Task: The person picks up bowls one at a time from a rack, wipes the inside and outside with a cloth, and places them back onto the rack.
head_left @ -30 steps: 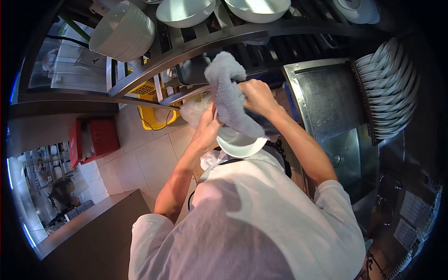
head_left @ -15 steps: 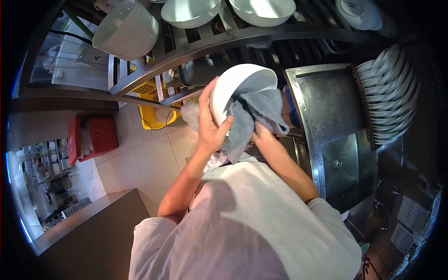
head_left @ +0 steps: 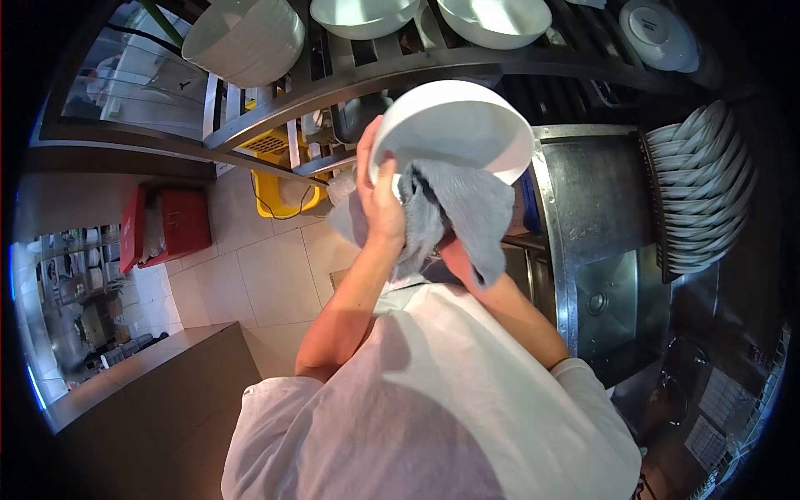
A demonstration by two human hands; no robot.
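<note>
A large white bowl [head_left: 458, 125] is held up in front of me, tilted so that its inside shows. My left hand [head_left: 383, 196] grips its left side, thumb at the inner edge and fingers round the outside. A grey-blue cloth [head_left: 471, 200] hangs over the bowl's near rim, partly inside it. Beneath the cloth, my right hand [head_left: 455, 257] is closed on it, its fingers mostly covered by the folds.
Overhead, a slatted metal rack [head_left: 350, 83] carries stacked bowls [head_left: 246, 42] and separate white bowls [head_left: 496, 21]. To the right are a steel sink [head_left: 608, 292] and a row of upright plates [head_left: 700, 196]. A red bin [head_left: 183, 221] and yellow basket [head_left: 287, 196] stand at left.
The bowl has turned so its inside faces me more, and has shifted slightly right. The cloth has dropped lower over the near rim, covering more of my right hand.
</note>
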